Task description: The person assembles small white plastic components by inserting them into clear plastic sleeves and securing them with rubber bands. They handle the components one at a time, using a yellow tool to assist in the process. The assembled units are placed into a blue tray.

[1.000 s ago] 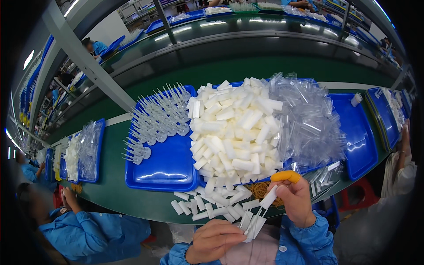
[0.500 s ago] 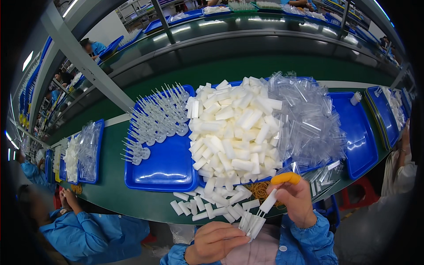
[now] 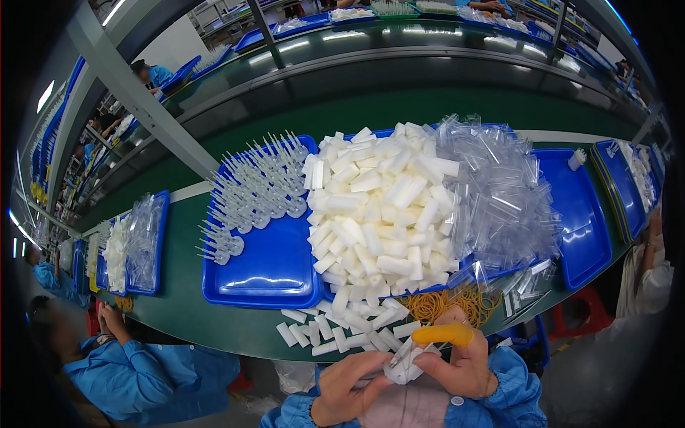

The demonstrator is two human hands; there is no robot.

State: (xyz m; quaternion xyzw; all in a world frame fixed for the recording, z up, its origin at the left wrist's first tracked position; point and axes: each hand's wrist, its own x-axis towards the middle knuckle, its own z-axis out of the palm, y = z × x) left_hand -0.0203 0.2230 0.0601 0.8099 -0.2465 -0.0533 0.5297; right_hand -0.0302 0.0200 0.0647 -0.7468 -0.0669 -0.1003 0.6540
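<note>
My left hand pinches a small white and clear plastic pronged piece low in front of my body. My right hand, with an orange-yellow cover on one finger, closes on the same piece from the other side. Fingers hide much of it, so I cannot tell how its prongs and foam sit. Just beyond lie loose white foam pieces, below a big heap of the same foam. Tan rubber bands lie beyond my right hand.
At left, a blue tray bears clear plastic pieces with upright pins. Clear plastic sleeves are heaped right of the foam. Another blue tray stands farther right. At left sits a person in a blue sleeve.
My right hand has come down and left onto the pronged piece; the foam piece it held up is now hidden by fingers. The piece has turned in my hands. More rubber bands show.
</note>
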